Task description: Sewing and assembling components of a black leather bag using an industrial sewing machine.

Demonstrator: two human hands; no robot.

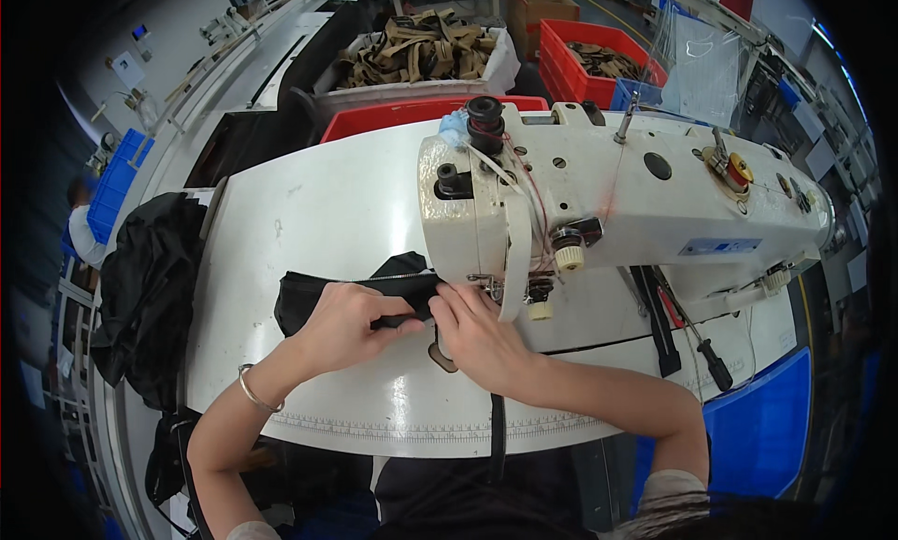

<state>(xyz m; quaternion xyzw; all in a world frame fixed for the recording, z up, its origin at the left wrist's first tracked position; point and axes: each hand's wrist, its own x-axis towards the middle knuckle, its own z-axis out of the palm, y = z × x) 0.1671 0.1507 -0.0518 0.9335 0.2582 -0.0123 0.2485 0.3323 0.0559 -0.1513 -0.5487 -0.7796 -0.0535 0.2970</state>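
Black fabric with a silver zipper lies on the white sewing table, reaching toward the presser foot of the white sewing machine. My left hand, with a bangle at the wrist, has curled fingers gripping the fabric left of the needle area. My right hand is closed on the fabric's right end, its fingertips close beside the presser foot and partly hidden by the machine. A black strap hangs over the table's front edge below my right forearm.
Black cloth is piled left. Screwdriver and tools lie right, by a blue bin. Behind stand a white bin of tan strips, red bins and a cardboard box. Another person is at far left.
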